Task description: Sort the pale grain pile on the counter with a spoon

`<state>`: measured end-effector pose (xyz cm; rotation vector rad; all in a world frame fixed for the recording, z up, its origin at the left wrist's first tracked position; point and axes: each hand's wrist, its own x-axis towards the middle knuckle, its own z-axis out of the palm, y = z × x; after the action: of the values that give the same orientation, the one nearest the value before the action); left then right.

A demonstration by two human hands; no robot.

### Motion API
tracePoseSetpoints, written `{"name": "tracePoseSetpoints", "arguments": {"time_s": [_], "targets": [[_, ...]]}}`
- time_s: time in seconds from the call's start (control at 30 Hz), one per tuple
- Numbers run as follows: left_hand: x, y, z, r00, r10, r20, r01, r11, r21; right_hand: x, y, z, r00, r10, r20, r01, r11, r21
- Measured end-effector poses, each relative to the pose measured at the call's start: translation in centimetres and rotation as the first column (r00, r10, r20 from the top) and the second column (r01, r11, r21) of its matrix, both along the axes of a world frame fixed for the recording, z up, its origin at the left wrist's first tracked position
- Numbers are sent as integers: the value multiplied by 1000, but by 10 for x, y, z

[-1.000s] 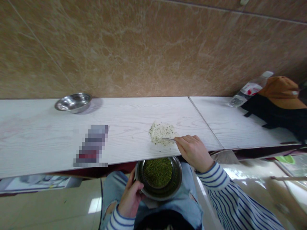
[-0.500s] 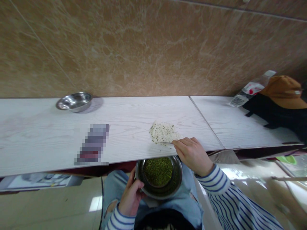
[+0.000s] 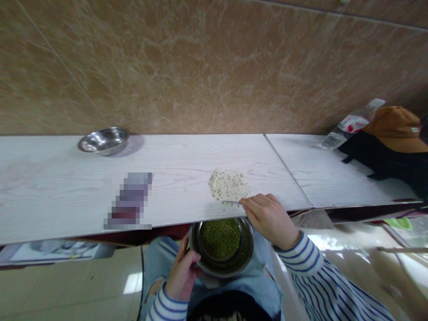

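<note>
My left hand (image 3: pixel 183 273) grips the left rim of a metal bowl (image 3: pixel 246 256), held over my lap just below the table edge. Small green beans (image 3: pixel 220 240), like mung beans, cover its bottom. My right hand (image 3: pixel 269 218) is closed around a thin metal utensil (image 3: pixel 230 202), whose head is seen edge-on; it looks like a spoon, with most of the handle hidden in my fingers. The utensil's tip lies at the near edge of a pile of white grains (image 3: pixel 229 183) mixed with green beans, spread on the white table.
A second metal bowl (image 3: pixel 104 141) stands at the back left against the wall. A blurred-out flat object (image 3: pixel 130 198) lies at the left front. On the right, a water bottle (image 3: pixel 349 125) leans by a brown cap (image 3: pixel 394 127) and dark cloth (image 3: pixel 377 156). The table (image 3: pixel 177 156) has a seam on the right.
My right hand has drawn the utensil from inside the pile toward the near table edge. My left hand and the bowl of beans have stayed in place.
</note>
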<state>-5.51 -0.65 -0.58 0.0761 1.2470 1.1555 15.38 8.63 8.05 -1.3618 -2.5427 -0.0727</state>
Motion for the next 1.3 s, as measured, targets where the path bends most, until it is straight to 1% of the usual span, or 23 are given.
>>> {"name": "tracePoseSetpoints", "arguments": {"time_s": [0.27,0.5,0.7,0.93,1.13,1.3], "targets": [[0,0,1,1000,-4,-1,4,1000,-4,7,-2,-3,1000,-11,-10,11,1000,-6],[0,0,2,1000,-11,-9,11,1000,2,9,-7,4,1000,18,-10,-19,1000,-19],[2,-2,3,1000,-4,1,4,1000,16,4,-5,5,998,49,27,-47,998,-48],[-1,-3,0,1000,-24,-8,24,999,31,6,-5,5,1000,23,-5,-23,1000,-17],[0,-1,0,1000,-12,-1,12,1000,23,6,-13,5,999,33,9,-33,999,-44],[0,-2,2,1000,-6,-11,6,1000,18,4,-5,-1,1000,-10,23,11,1000,-20]]}}
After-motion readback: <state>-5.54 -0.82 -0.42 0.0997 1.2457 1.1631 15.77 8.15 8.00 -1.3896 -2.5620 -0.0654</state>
